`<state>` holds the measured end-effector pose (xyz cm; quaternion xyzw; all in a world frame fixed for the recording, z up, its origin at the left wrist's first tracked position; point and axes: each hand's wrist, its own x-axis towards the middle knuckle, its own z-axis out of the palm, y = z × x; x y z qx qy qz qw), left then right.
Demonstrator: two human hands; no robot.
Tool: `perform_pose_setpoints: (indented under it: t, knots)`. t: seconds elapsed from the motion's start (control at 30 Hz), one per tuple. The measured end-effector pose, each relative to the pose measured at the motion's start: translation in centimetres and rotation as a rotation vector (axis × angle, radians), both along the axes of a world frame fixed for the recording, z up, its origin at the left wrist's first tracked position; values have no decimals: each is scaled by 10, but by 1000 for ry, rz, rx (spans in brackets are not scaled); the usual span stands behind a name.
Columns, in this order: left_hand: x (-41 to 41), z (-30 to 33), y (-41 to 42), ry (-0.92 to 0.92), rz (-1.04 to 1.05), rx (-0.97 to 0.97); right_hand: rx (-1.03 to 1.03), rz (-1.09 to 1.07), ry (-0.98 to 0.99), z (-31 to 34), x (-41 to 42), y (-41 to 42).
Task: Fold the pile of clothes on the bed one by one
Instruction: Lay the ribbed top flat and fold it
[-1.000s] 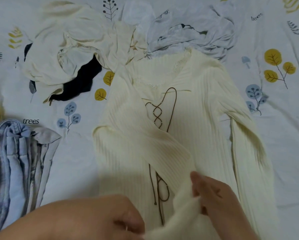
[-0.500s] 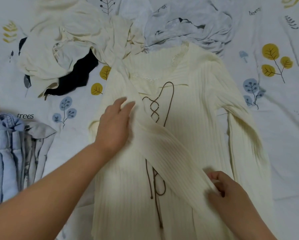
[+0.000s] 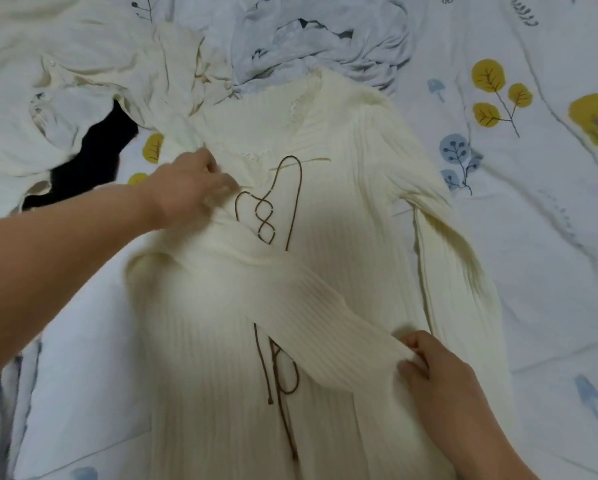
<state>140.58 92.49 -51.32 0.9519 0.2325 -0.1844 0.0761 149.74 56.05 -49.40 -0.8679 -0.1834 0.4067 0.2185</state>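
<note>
Both hands hold the cream sweater (image 3: 342, 209) (1 sleeve folded across).

Cream sweater (image 3: 342, 216) — ribbed matt knit, brown cord lacing (image 3: 266, 216); printed bedsheet (image 3: 533, 237) — smooth cloth.

Bare sheet (image 3: 550, 271) lies open right of the sweater (image 3: 342, 209) — heaped clothes (image 3: 82, 74) crowd its collar and upper left.

Sweater (image 3: 342, 209) flat on bed (image 3: 550, 220), one sleeve (image 3: 308, 306) folded across chest, running from left hand (image 3: 190, 188) at shoulder down to right hand (image 3: 439, 372) at cuff. Unfolded pile (image 3: 82, 81) beyond left hand. Lacing cord (image 3: 266, 216) just right of left hand.
</note>
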Motion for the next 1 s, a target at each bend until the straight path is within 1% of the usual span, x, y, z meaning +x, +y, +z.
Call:
perform_pose_setpoints:
  t: [0.07, 0.1, 0.2, 0.27, 0.3, 0.33, 0.4, 0.47, 0.5, 0.53, 0.6, 0.67, 0.73, 0.77, 0.8, 0.83, 0.87, 0.9, 0.93, 0.97, 1.0]
  knots:
    - [-4, -10, -10, 35, -88, 23, -30, -2, -27, -3, 2, -3]
    - [-6, -11, -9, 26, -76, 50, -50, -2, -50, -5, 3, -5]
    - [-11, -1, 15, 34, 119, 153, -94, -28, -94, -6, 6, -4]
    - [-12, 8, 28, 90, 172, 264, -138, -27, -119, -2, 5, 1]
    - [-11, 11, 30, 95, 189, 316, -182, -1, -201, -1, 4, 4]
    - [-9, 14, 29, 69, 210, 363, -211, 53, -342, 0, 3, 8]
    - [-3, 19, 15, -77, 271, 385, -194, 119, -599, -4, -1, 15]
    - [5, 22, -21, -238, 282, 292, -71, 136, -780, -11, -11, 26]
    - [9, 22, -45, -299, 243, 230, -12, 181, -823, -15, -16, 32]
    - [10, 19, -72, -349, 177, 171, 22, 249, -826, -19, -23, 36]
    - [11, 5, -128, -391, 26, 61, 17, 430, -723, -28, -30, 42]
    - [7, -10, -172, -312, -68, -22, -80, 592, -570, -39, -27, 43]
    - [1, -24, -196, -173, -80, -87, -48, 641, -422, -47, -17, 43]
    - [-3, -31, -200, -120, -70, -101, 23, 588, -433, -45, -10, 41]
    - [-6, -35, -203, -98, -62, -99, 117, 449, -513, -40, -3, 40]
    - [-6, -38, -204, -83, -54, -92, 162, 267, -612, -36, 8, 36]
    - [-6, -40, -204, -56, -45, -86, 142, 78, -681, -32, 19, 30]
    - [-5, -42, -203, -34, -38, -76, 78, -79, -713, -26, 32, 23]
    - [-5, -44, -203, -16, -30, -68, -16, -201, -691, -20, 45, 13]
    - [-4, -45, -204, 0, -19, -70, -168, -289, -581, -15, 56, 5]
    - [-3, -45, -205, 10, -5, -75, -315, -325, -446, -13, 67, -3]
